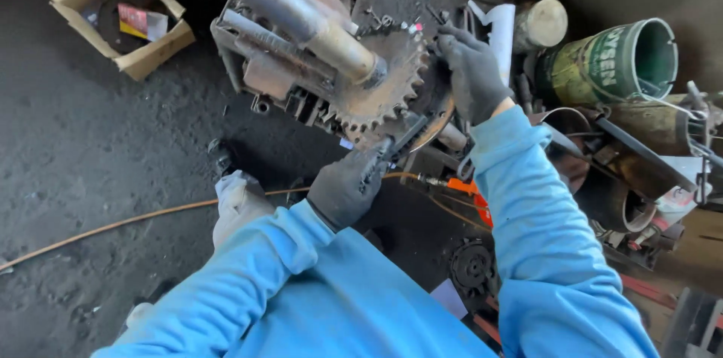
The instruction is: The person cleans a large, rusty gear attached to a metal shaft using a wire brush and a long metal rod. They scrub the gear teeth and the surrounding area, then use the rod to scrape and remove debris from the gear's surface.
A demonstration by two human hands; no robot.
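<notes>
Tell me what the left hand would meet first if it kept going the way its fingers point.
Probably the rusty toothed sprocket: the left hand points up and right along a dark tool whose tip sits near the sprocket's lower teeth. Depth is unclear.

At your upper left an open brown cardboard box (119, 15) sat on the dark floor, and inside it lay a small red, yellow and white packet (141, 22). At your upper right a round can lay on its side, its green and tan label (595, 66) facing you, open mouth turned right.
</notes>
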